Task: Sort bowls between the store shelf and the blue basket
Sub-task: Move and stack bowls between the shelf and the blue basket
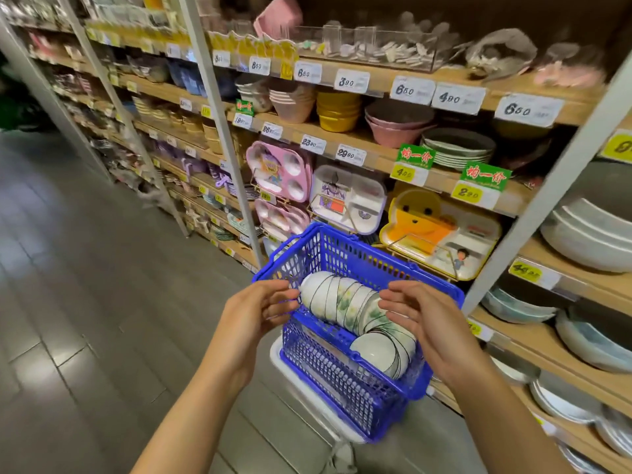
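A blue basket (345, 388) stands low in the middle of the view on a white stand. Inside it lies a row of several nested white bowls (345, 302) with green leaf patterns and dark rims, on their sides. My left hand (260, 309) hovers at the left end of the row, fingers relaxed and loosely curved, holding nothing. My right hand (420, 313) hovers at the right end of the row, fingers likewise relaxed, empty. Whether either hand touches the bowls cannot be told.
The store shelf (376, 159) runs along the right, with stacked pink bowls (393, 126), yellow bowls (338, 109), plates and divided trays (441, 237). Large white bowls (588, 234) fill the near right shelves. Grey tiled floor (85, 302) lies to the left.
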{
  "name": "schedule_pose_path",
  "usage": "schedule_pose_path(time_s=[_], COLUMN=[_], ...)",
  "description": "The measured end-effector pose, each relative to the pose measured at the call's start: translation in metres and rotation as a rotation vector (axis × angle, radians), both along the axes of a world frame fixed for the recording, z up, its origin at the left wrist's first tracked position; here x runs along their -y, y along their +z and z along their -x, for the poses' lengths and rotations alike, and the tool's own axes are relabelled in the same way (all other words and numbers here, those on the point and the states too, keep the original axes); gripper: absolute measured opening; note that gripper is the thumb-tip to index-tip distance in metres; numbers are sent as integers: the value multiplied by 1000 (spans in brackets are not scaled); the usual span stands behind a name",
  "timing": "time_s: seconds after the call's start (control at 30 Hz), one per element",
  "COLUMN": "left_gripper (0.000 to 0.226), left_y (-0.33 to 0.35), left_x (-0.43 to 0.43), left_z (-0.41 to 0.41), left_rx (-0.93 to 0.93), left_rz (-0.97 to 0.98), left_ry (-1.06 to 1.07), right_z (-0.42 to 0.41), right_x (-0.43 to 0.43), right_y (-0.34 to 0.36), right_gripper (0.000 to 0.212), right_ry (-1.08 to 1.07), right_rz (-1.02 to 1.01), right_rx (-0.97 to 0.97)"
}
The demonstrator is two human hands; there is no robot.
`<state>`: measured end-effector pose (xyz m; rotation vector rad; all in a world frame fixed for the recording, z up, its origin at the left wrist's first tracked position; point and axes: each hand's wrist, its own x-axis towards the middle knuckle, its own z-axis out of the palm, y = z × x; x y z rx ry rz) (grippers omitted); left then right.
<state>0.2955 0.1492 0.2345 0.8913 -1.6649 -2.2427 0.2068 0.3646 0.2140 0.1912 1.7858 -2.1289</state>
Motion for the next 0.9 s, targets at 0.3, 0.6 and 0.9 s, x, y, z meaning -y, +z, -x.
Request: schedule_pose_path(time_s=[0.3, 0.6, 0.9], left_gripper=[18, 22, 20], left_y=[-25, -70, -186], left_x=[45, 49, 8], left_z=[109, 221, 301], left_rx=[122, 248, 470], left_rz=[125, 183, 336], left_ry=[-194, -391, -855], right_z=[92, 156, 141], right_x=[39, 37, 31], right_y=[-43, -95, -206], right_gripper=[20, 19, 24], right_ry=[-64, -168, -99], right_rz=[-19, -72, -634], right_rx=[72, 186, 414])
